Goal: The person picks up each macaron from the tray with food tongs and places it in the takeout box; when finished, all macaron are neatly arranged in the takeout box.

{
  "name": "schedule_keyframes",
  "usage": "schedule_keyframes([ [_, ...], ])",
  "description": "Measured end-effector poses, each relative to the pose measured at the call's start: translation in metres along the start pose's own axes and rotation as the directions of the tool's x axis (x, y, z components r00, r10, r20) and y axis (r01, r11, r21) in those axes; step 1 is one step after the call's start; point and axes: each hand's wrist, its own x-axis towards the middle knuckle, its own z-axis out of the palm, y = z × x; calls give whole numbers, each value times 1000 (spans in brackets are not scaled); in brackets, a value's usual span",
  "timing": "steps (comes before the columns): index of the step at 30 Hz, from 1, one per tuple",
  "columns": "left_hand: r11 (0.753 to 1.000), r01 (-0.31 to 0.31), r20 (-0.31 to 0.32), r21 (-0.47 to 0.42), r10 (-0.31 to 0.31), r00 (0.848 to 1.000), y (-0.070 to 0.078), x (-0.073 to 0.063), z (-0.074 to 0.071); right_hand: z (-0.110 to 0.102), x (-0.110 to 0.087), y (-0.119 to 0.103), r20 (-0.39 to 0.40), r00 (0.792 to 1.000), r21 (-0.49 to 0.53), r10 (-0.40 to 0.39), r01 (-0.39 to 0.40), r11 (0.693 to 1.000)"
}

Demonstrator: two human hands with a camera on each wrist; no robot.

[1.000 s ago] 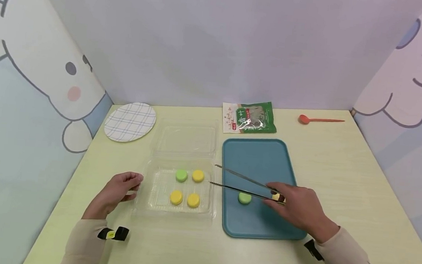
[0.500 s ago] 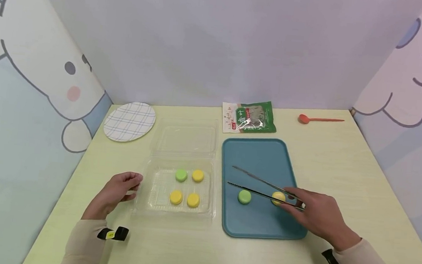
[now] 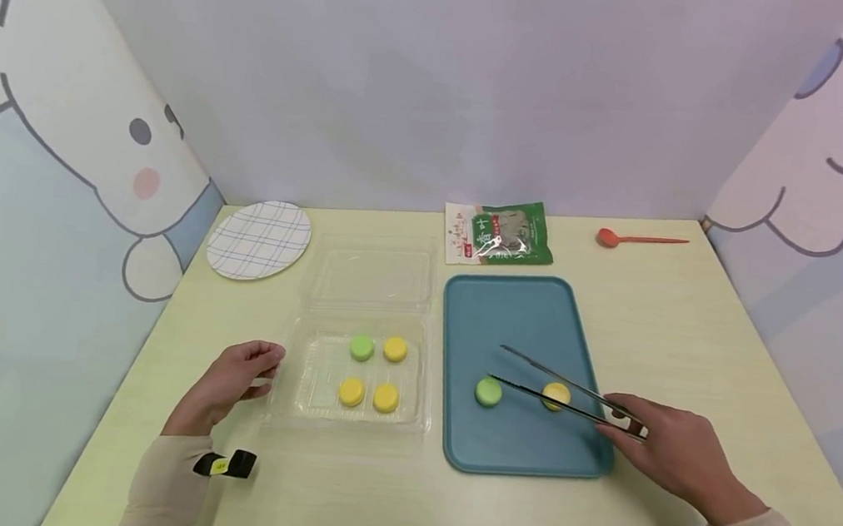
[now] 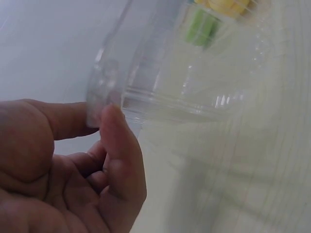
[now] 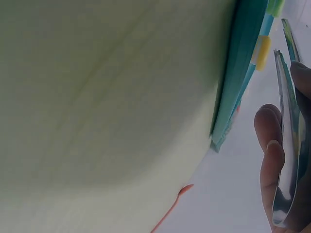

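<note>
My left hand (image 3: 233, 384) pinches the left rim of a clear plastic clamshell box (image 3: 310, 420) between thumb and fingers; the left wrist view shows the rim in that pinch. Inside the box sit a green macaron (image 3: 362, 347) and several yellow macarons (image 3: 385, 398). My right hand (image 3: 676, 452) grips metal tongs (image 3: 568, 397), whose arms stand apart with nothing between their tips. The tongs hang over a blue tray (image 3: 514, 321). On that tray lie a green macaron (image 3: 489, 392), near the tong tips, and a yellow macaron (image 3: 556, 395), partly covered by a tong arm.
The box's lid (image 3: 371, 275) lies folded back behind it. A checked plate (image 3: 259, 240) rests at the back left. A green and white packet (image 3: 499, 234) is behind the tray, and a red spoon (image 3: 642, 240) lies at the back right. Walls border the table.
My right hand has drawn the tongs to the right, from beside the box to over the tray, uncovering the yellow macaron there. The left hand stays at the box rim.
</note>
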Motion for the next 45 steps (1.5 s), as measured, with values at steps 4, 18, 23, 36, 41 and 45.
schedule_keyframes([
  [4, 1000, -2, 0, 6, 2, 1000, 0, 0, 0, -3, -10, 4, -15, 1000, -8, 23, -23, 1000],
  [18, 1000, -2, 8, -2, 2, 1000, 0, 0, 0, -17, -41, 12, -3, 994, -37, 109, -109, 993],
  [23, 1000, -2, 9, 1, 2, 1000, 0, 0, 1, -20, -51, 15, -10, 993, -42, 121, -121, 992],
  [36, 1000, -2, 18, 4, 2, 1000, 2, 1, 0, -20, -72, 14, 20, 983, -58, 181, -179, 982],
  [41, 1000, -3, 15, 3, 3, 1000, 2, 1, -1, -19, -72, 18, -19, 991, -64, 130, -131, 989],
  [45, 1000, -1, 12, -3, 1, 1000, 1, 1, -1, -18, -70, 19, -35, 994, -62, 100, -102, 993],
])
